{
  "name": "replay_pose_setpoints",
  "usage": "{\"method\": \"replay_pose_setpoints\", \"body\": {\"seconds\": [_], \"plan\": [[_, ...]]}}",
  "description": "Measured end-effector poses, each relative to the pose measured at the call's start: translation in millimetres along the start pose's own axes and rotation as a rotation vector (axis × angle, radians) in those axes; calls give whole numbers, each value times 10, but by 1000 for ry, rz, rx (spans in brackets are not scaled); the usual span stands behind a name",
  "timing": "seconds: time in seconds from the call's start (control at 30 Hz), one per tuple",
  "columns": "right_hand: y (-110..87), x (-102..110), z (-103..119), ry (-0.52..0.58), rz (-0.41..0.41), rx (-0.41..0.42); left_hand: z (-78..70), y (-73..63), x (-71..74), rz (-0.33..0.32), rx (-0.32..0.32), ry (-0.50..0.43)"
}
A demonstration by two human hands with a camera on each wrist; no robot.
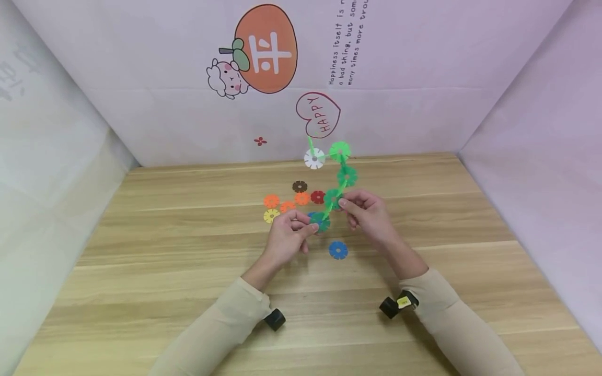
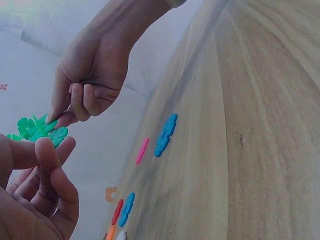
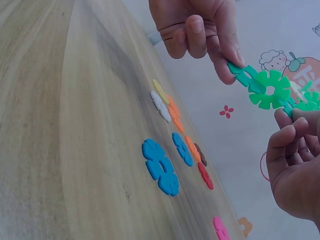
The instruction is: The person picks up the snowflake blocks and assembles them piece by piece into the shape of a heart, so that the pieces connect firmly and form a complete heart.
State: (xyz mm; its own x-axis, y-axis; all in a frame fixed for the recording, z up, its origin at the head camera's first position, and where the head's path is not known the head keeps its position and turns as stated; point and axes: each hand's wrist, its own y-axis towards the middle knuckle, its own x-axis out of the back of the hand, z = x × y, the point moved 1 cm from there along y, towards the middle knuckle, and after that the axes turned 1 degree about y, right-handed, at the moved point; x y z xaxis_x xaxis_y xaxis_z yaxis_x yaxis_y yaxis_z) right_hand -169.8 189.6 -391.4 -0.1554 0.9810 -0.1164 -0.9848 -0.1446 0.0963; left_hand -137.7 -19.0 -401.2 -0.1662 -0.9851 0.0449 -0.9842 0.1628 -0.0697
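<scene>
green discs (image 1: 334, 199) pinched by both hands (image 1: 284, 237) hover well inside table's side edges (image 1: 513, 241)

The head view is bright, with faint, soft shadows on the wood-grain tabletop (image 1: 324, 303) and a pinkish cast across the printed backdrop (image 1: 414, 62) behind it. Both wrist views look dimmer and softer.

Wood-grained table (image 1: 188, 292), yellow disc (image 1: 267, 216), orange discs (image 1: 267, 201), brown disc (image 1: 295, 186), red disc (image 1: 314, 197), pink disc (image 3: 220, 229), white disc (image 3: 159, 105), two blue discs (image 1: 332, 250)
</scene>
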Motion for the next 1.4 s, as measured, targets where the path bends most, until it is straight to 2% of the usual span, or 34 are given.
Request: {"method": "replay_pose_setpoints", "body": {"seconds": [0.23, 0.43, 0.63, 0.77, 1.07, 1.4], "plan": [[-7, -37, -7, -21, 1, -14, 25, 13, 27, 7, 8, 9], [6, -46, 22, -63, 7, -5, 44, 92, 115, 56, -34, 74], [20, -37, 46, -71, 11, -13, -10, 109, 209, 72, -39, 139], [27, -34, 48, -83, 16, -7, -15, 122, 219, 88, -38, 135], [27, -10, 46, -129, 36, -12, 37, 139, 181, 45, -138, 127], [-39, 12, -59, -264, 117, -40, 77, 138, 172, -8, -124, 76]]}}
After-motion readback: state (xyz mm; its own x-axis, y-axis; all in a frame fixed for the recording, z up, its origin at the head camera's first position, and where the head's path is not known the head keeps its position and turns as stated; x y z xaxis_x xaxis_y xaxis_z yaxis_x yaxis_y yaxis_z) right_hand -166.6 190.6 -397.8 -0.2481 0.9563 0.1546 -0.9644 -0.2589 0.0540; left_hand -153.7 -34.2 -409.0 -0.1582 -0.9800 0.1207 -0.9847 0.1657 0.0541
